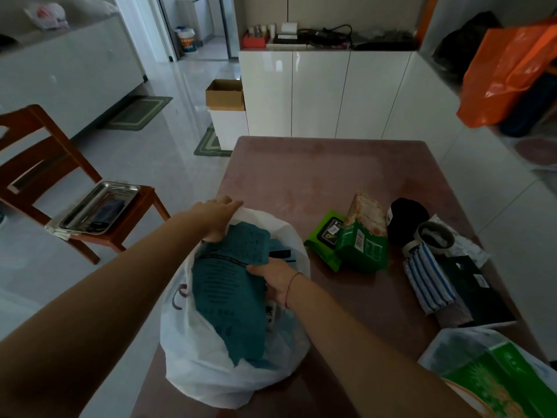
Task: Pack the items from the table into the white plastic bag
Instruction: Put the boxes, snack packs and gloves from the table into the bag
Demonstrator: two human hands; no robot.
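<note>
- A person stood at a pink-topped table (301,176) and worked a flat teal packet printed with dark text (229,285) down into the thin white plastic bag (211,372), which sat at the table's near left edge.
- The left hand (218,217) pinched the bag's far rim and held the mouth wide; the right hand (275,277) gripped the packet's right edge, fingers closed on it, just beside a small black object (280,254) at the rim.
- The packet stood tilted and roughly half sunk, so this step looked unfinished; next it seemingly needed pushing lower before the right hand could be freed.
- Waiting to the right were a green wipes pack (324,239), a green-and-tan snack bag (363,236), a black ball of yarn (407,218), a grey tape roll (434,238), a blue-striped white cloth (428,282) and a flat black box (476,294).
- A second plastic-wrapped green package (494,375) lay near the right forearm, close enough to crowd a reach.
- A wooden chair (39,164) with a metal tray (99,208) stood well apart, left.
</note>
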